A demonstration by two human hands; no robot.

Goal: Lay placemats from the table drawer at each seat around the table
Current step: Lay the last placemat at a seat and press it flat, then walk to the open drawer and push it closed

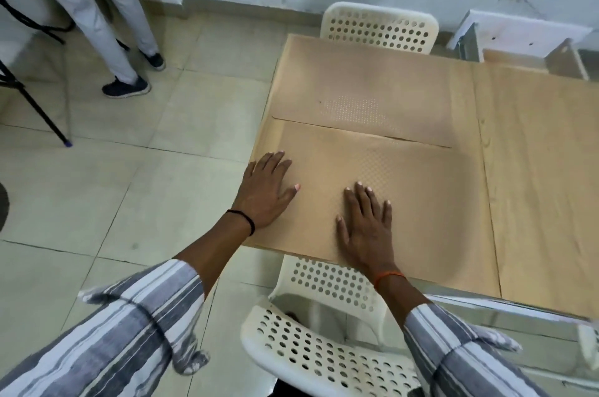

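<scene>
Both hands lie flat, fingers straight and spread, on the near placemat (405, 195) at the table's (534, 202) edge: left hand (264, 190) on its left end, right hand (366, 228) beside it. A second placemat (363, 85) lies beyond the fingertips.

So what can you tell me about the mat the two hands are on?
The near placemat is a thin tan sheet, rectangular, with a fine dotted texture. It lies flat on the pale wooden table, in front of the near white chair. Its far edge meets the far placemat. The left hand and right hand both press flat on it, fingers spread.
</scene>
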